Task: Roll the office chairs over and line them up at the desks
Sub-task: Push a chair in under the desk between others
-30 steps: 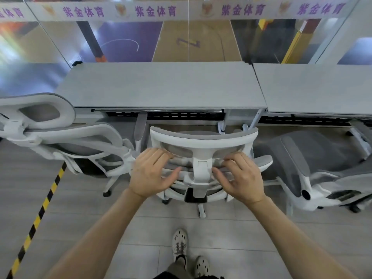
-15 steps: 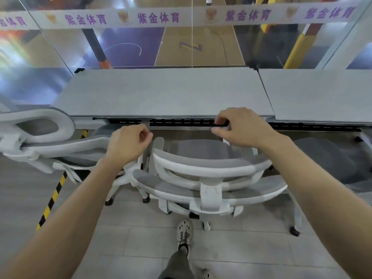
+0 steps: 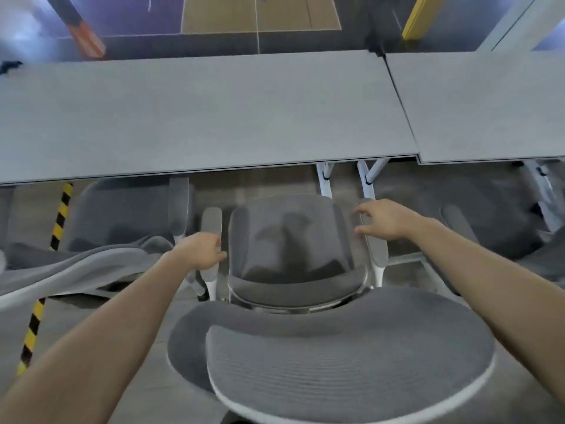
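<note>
I look straight down over the middle grey mesh office chair (image 3: 290, 240). Its headrest and back (image 3: 336, 347) fill the lower view, and its seat points at the long grey desk (image 3: 214, 117). My left hand (image 3: 200, 250) is closed around the chair's left armrest (image 3: 211, 220). My right hand (image 3: 386, 220) is over the front of the right armrest (image 3: 376, 252), fingers spread and just touching it, not clasped. The seat's front edge lies a little short of the desk's front edge.
A second grey chair (image 3: 116, 215) stands close on the left, its backrest tilted toward me. A third chair (image 3: 489, 215) sits on the right under the neighbouring desk (image 3: 489, 102). White desk legs (image 3: 365, 175) stand just ahead of the right armrest. Yellow-black floor tape (image 3: 58, 221) runs along the left.
Both hands left the chair's back and went forward and down to the armrests. My view moved over the chair, and the chair sits closer to the desk.
</note>
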### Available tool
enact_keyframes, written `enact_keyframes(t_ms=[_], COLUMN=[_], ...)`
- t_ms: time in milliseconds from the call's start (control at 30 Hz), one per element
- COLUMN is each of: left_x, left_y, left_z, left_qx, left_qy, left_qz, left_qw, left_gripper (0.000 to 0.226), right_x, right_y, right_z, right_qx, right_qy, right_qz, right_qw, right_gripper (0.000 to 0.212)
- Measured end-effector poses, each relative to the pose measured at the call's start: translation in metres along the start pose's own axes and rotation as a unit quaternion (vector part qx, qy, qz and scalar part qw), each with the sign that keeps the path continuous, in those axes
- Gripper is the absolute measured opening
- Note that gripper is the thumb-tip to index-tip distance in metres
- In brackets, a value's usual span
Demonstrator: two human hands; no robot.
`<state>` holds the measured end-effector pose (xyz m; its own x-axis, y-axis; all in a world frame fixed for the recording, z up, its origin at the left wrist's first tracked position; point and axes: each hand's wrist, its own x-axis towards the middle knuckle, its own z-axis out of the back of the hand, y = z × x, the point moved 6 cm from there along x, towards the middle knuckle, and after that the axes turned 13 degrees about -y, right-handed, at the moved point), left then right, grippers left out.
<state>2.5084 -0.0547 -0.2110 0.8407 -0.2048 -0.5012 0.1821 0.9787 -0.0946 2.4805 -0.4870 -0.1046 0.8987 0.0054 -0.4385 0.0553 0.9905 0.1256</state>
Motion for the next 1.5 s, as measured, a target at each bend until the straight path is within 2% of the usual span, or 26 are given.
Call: enact_keyframes(t_ms=[133,300,400,433,600,700,767,833,933,1067,1200,1300,1400,1500], left_x=[0.034,0.051,0.054,0.054,0.053,0.053,0.054,0.049,0.034,-0.002,-0.059,-0.114,-0.172,-0.228], left_y=[0.011,0.030,0.038,0.036,0.026,0.031,0.036,0.031,0.010,-0.010,-0.016,-0.020,-0.028,-0.037], left_z=[-0.052,-0.123,-0.157,-0.159,-0.156,-0.152,-0.144,-0.128,-0.093,-0.033,0.021,0.055,0.073,0.075], left_qx=[0.001,-0.040,-0.044,-0.046,-0.040,-0.049,-0.053,-0.056,-0.051,-0.111,-0.163,-0.177,-0.170,-0.153], left_qy=[0.028,0.068,0.067,0.062,0.047,0.041,0.051,0.073,0.084,0.006,-0.122,-0.232,-0.310,-0.397], left_qz=[0.029,0.116,0.111,0.112,0.117,0.122,0.113,0.095,0.049,0.020,0.042,0.058,0.054,0.063], left_qw=[0.999,0.990,0.991,0.991,0.991,0.990,0.991,0.991,0.994,0.994,0.978,0.955,0.934,0.903], left_gripper=[0.057,0.078,0.100,0.105,0.116,0.111,0.092,0.074,0.067,0.060,0.048,0.038,0.034,0.031], right_x=[0.028,0.049,0.054,0.055,0.069,0.072,0.069,0.061,0.038,0.007,-0.031,-0.063,-0.097,-0.134], right_y=[-0.038,-0.084,-0.103,-0.107,-0.119,-0.122,-0.115,-0.097,-0.059,-0.029,-0.007,0.001,0.000,-0.006], right_z=[-0.062,-0.138,-0.173,-0.181,-0.202,-0.202,-0.189,-0.163,-0.106,-0.046,-0.005,0.021,0.040,0.046], right_qx=[-0.002,-0.032,-0.023,-0.020,-0.032,-0.023,-0.019,-0.010,0.029,0.062,0.083,0.109,0.143,0.222], right_qy=[0.072,0.147,0.169,0.175,0.170,0.189,0.180,0.164,0.135,0.063,0.007,-0.039,-0.111,-0.178], right_qz=[-0.042,-0.074,-0.102,-0.106,-0.109,-0.113,-0.107,-0.093,-0.083,-0.052,-0.022,0.000,0.021,0.033], right_qw=[0.997,0.986,0.980,0.979,0.979,0.975,0.978,0.982,0.987,0.995,0.996,0.993,0.983,0.958], right_gripper=[0.069,0.050,0.084,0.090,0.096,0.083,0.075,0.071,0.068,0.066,0.061,0.053,0.041,0.031])
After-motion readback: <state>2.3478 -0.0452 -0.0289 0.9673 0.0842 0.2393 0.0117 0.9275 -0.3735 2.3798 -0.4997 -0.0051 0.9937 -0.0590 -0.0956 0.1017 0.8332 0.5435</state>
